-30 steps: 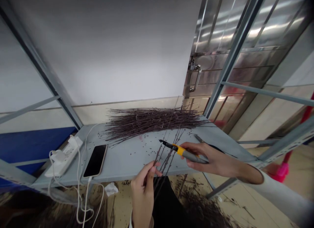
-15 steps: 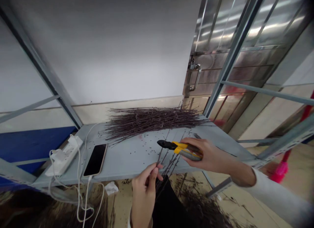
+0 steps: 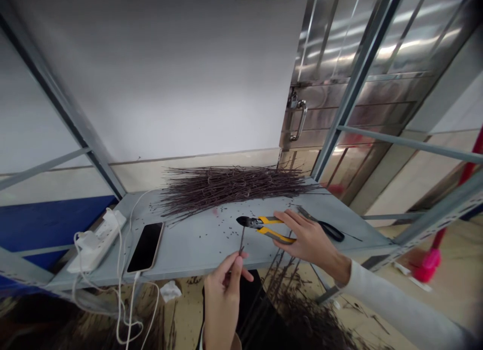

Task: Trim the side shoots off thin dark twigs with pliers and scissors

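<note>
Over the front edge of the shelf, my left hand [image 3: 225, 288] pinches a thin dark twig [image 3: 242, 240] that points upward. My right hand [image 3: 305, 238] is wrapped round the handles of yellow-and-grey cutting pliers [image 3: 266, 225]. The black jaws of the pliers are at the top end of the twig; whether they touch it I cannot tell. Beyond both hands, a large heap of dark twigs [image 3: 234, 185] lies along the back of the shelf. Small dark clippings are scattered in front of it.
A phone [image 3: 146, 247] and a white power strip [image 3: 98, 243] with cables lie at the left of the grey shelf [image 3: 181, 257]. Behind my right hand is a black-handled tool [image 3: 332, 231]. More twigs [image 3: 309, 310] are piled below the shelf. Metal uprights stand at both sides.
The pliers have moved slightly left, and their handles are spread wider. The several twigs beside my left hand have shifted down and right, leaving one twig standing up from my fingers.
</note>
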Motion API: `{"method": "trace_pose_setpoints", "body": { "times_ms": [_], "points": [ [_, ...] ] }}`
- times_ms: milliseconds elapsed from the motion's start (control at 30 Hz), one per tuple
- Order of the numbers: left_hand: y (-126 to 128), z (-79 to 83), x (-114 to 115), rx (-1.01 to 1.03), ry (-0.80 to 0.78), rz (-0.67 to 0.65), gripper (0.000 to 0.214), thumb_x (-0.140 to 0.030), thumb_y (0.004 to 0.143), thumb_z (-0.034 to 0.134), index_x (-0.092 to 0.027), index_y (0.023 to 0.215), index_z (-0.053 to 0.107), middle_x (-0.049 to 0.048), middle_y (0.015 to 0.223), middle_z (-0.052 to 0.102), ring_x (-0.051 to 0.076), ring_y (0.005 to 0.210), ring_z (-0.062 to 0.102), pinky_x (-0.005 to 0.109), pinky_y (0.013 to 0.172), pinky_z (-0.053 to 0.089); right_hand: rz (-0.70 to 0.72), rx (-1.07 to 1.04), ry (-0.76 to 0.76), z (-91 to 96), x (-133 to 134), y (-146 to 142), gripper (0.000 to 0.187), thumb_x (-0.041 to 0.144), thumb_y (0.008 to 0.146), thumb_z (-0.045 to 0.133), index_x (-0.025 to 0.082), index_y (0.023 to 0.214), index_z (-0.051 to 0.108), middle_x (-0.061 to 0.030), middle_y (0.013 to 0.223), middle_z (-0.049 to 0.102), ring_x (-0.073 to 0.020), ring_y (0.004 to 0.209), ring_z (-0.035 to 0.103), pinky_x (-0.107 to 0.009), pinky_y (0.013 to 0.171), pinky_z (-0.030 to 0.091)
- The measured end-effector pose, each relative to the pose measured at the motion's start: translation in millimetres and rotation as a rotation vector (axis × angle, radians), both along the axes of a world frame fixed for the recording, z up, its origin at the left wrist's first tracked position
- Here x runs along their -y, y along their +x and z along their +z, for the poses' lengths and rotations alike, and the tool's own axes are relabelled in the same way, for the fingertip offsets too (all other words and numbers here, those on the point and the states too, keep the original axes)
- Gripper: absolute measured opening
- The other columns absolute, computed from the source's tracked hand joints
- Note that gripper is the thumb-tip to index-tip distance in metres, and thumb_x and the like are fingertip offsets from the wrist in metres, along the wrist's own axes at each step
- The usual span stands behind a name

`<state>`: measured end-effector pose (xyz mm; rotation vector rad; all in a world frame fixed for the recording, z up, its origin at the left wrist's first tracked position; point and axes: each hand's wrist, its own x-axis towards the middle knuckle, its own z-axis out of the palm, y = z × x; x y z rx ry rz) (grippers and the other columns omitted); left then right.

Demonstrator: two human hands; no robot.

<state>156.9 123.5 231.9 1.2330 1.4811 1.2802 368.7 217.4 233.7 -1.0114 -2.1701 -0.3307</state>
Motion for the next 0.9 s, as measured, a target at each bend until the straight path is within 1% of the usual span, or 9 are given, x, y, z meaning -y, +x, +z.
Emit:
{"method": "trace_pose_setpoints", "body": {
  "times_ms": [133, 233, 300, 367, 433, 567, 733, 800, 900],
  "points": [
    [2.1, 3.2, -0.2, -0.031, 0.049, -0.003, 0.044, -0.053, 0.086, 0.050, -0.016, 0.092, 0.072, 0.0034, 0.061, 0.066, 0.009, 0.041, 0.036, 0.022, 0.042, 0.032, 0.085, -0.298, -0.597, 3.7, 17.1, -14.3, 0.030, 0.041, 0.080, 0.059, 0.019, 0.100, 0.056, -0.0025, 0.077, 0.060, -0.0137, 0.060, 0.053, -0.024, 0.054, 0.043],
    [2.1, 4.8, 0.8, -0.031, 0.090, 0.005, 0.041, -0.051, 0.086, 0.051, -0.016, 0.090, 0.072, 0.0025, 0.059, 0.065, 0.010, 0.042, 0.041, 0.021, 0.042, 0.033, 0.249, -0.642, -1.176, 13.2, 33.2, -25.1, 0.032, 0.051, 0.078, 0.060, 0.019, 0.084, 0.054, 0.0039, 0.065, 0.046, -0.0082, 0.049, 0.037, -0.021, 0.043, 0.032],
    [0.8, 4.6, 2.0, -0.012, 0.106, 0.019, 0.040, -0.052, 0.086, 0.052, -0.016, 0.087, 0.071, 0.0024, 0.059, 0.064, 0.010, 0.042, 0.041, 0.021, 0.041, 0.032, 0.379, -0.914, -1.509, 21.7, 40.1, -27.9, 0.036, 0.056, 0.078, 0.054, 0.021, 0.083, 0.051, 0.0056, 0.064, 0.039, -0.0066, 0.045, 0.027, -0.020, 0.038, 0.024],
    [-0.8, 3.8, 3.6, 0.015, 0.111, 0.045, 0.041, -0.053, 0.085, 0.053, -0.016, 0.086, 0.070, 0.0024, 0.059, 0.063, 0.009, 0.040, 0.039, 0.021, 0.039, 0.031, 0.469, -1.158, -1.628, 30.9, 41.8, -26.7, 0.035, 0.056, 0.081, 0.047, 0.022, 0.086, 0.049, 0.0059, 0.064, 0.035, -0.0068, 0.043, 0.024, -0.020, 0.037, 0.021],
    [-1.9, 3.3, 5.2, 0.042, 0.114, 0.087, 0.042, -0.054, 0.084, 0.053, -0.015, 0.086, 0.069, 0.0022, 0.059, 0.062, 0.009, 0.040, 0.038, 0.021, 0.038, 0.029, 0.498, -1.327, -1.500, 39.3, 39.7, -23.3, 0.030, 0.052, 0.083, 0.044, 0.023, 0.086, 0.049, 0.0053, 0.065, 0.034, -0.0081, 0.045, 0.026, -0.021, 0.038, 0.024],
    [-0.1, 4.2, 7.4, 0.108, 0.128, 0.135, 0.041, -0.053, 0.084, 0.054, -0.015, 0.088, 0.069, 0.0005, 0.059, 0.059, 0.007, 0.040, 0.032, 0.022, 0.038, 0.024, 0.459, -1.546, -0.986, 48.4, 34.0, -17.7, 0.027, 0.050, 0.084, 0.044, 0.024, 0.087, 0.050, 0.0017, 0.071, 0.041, -0.0129, 0.054, 0.038, -0.028, 0.050, 0.037],
    [2.2, 5.1, 6.8, 0.143, 0.111, 0.135, 0.040, -0.052, 0.084, 0.056, -0.016, 0.091, 0.069, -0.0004, 0.059, 0.058, 0.007, 0.041, 0.029, 0.023, 0.039, 0.021, 0.232, -1.865, -0.407, 40.6, 27.5, -8.4, 0.018, 0.043, 0.080, 0.049, 0.025, 0.076, 0.050, -0.0001, 0.071, 0.045, -0.0179, 0.064, 0.047, -0.037, 0.065, 0.042],
    [2.0, 4.8, 5.6, 0.141, 0.108, 0.140, 0.040, -0.053, 0.083, 0.056, -0.016, 0.091, 0.069, -0.0001, 0.059, 0.058, 0.007, 0.041, 0.030, 0.023, 0.039, 0.022, 0.142, -1.824, -0.310, 32.9, 23.3, -3.3, 0.019, 0.045, 0.080, 0.048, 0.028, 0.075, 0.048, 0.0002, 0.067, 0.046, -0.0211, 0.066, 0.049, -0.041, 0.069, 0.042],
    [2.0, 4.4, 3.2, 0.134, 0.107, 0.144, 0.042, -0.055, 0.082, 0.056, -0.015, 0.090, 0.068, -0.0001, 0.058, 0.058, 0.008, 0.040, 0.032, 0.023, 0.038, 0.023, 0.073, -1.721, -0.356, 21.4, 16.8, -0.7, 0.020, 0.048, 0.078, 0.049, 0.029, 0.078, 0.045, 0.0001, 0.068, 0.048, -0.0235, 0.069, 0.051, -0.042, 0.070, 0.044]
  ]
}}
